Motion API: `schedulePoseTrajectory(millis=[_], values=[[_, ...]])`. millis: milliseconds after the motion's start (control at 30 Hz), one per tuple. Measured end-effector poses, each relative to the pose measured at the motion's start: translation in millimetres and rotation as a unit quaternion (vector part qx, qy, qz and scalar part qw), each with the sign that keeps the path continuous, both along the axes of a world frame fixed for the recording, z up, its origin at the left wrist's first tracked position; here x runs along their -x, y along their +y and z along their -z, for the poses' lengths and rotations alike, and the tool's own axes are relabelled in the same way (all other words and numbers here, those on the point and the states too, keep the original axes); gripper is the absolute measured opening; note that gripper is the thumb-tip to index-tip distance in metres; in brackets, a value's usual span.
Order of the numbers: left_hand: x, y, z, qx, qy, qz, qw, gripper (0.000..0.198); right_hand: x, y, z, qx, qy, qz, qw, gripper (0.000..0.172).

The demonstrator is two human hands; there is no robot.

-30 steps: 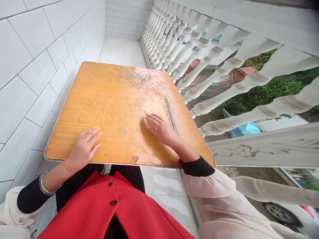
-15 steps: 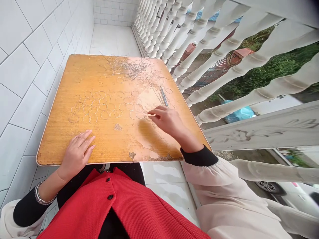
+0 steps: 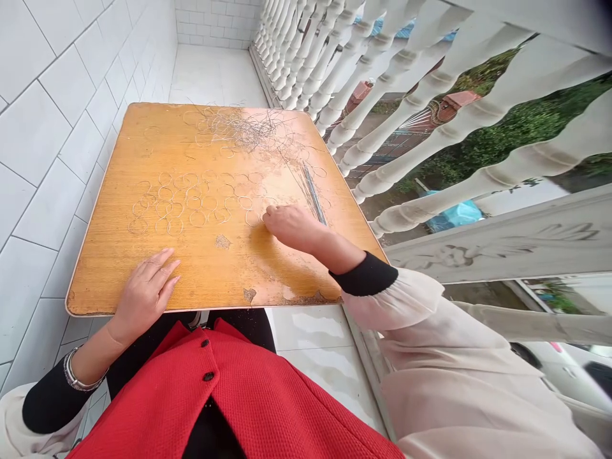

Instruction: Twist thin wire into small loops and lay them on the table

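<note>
A worn orange wooden table (image 3: 119,255) carries several thin wire rings (image 3: 191,201) laid out in rows across its middle. A bundle of straight wires (image 3: 313,191) lies near the right edge, and a tangle of loose wire (image 3: 248,131) sits at the far side. My left hand (image 3: 143,290) rests flat on the near left of the table, fingers stretched out, holding nothing. My right hand (image 3: 291,226) is down on the table at the right end of the ring rows, beside the straight wires, its fingers curled together on something I cannot make out.
A white tiled wall (image 3: 52,95) runs along the left. A white balustrade (image 3: 382,76) runs along the right, close to the table's edge, with a drop to the street beyond. White floor tiles (image 3: 215,70) stretch past the table. My red garment (image 3: 229,408) is below the near edge.
My right hand lifted from lying flat on the table, then came down again a little to the left with its fingers curled at the end of the ring rows. The left hand stayed put.
</note>
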State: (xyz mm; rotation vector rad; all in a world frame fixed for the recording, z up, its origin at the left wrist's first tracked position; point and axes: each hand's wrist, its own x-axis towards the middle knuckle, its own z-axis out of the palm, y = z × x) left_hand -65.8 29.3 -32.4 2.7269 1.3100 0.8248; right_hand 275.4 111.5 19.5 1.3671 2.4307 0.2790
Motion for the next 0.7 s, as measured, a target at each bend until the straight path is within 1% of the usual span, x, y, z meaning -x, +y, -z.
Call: schedulePoseTrajectory(millis=[133, 300, 367, 467, 533, 600, 633, 700], values=[[-2, 1, 0.7, 0.003, -0.003, 0.006, 1.0, 0.028, -7, 8, 1.2, 0.012, -0.003, -0.02, 1.0, 0.034], [0, 1, 0.5, -0.001, -0.001, 0.013, 1.0, 0.027, -17, 14, 5.7, 0.022, 0.01, 0.001, 1.0, 0.027], [1, 3, -4.2, 0.003, 0.002, 0.023, 1.0, 0.028, -20, 14, 5.4, 0.027, 0.026, 0.014, 0.999, 0.026], [-8, 12, -21.2, 0.007, 0.022, 0.054, 0.998, 0.029, -22, 10, 3.2, 0.023, 0.076, 0.037, 0.996, 0.029], [-27, 23, -36.4, 0.016, 0.053, 0.084, 0.995, 0.031, -23, 7, 2.9, -0.005, 0.125, 0.053, 0.991, 0.033], [-56, 39, -49.1, 0.036, 0.092, 0.102, 0.99, 0.034, -23, 5, 5.6, -0.043, 0.168, 0.076, 0.982, 0.037], [-74, 47, -53.0, 0.046, 0.111, 0.105, 0.987, 0.036, -23, 4, 8.3, -0.057, 0.182, 0.09, 0.978, 0.039], [-110, 64, -55.1, 0.069, 0.154, 0.102, 0.98, 0.038, -23, 6, 16.0, -0.065, 0.193, 0.112, 0.973, 0.044]])
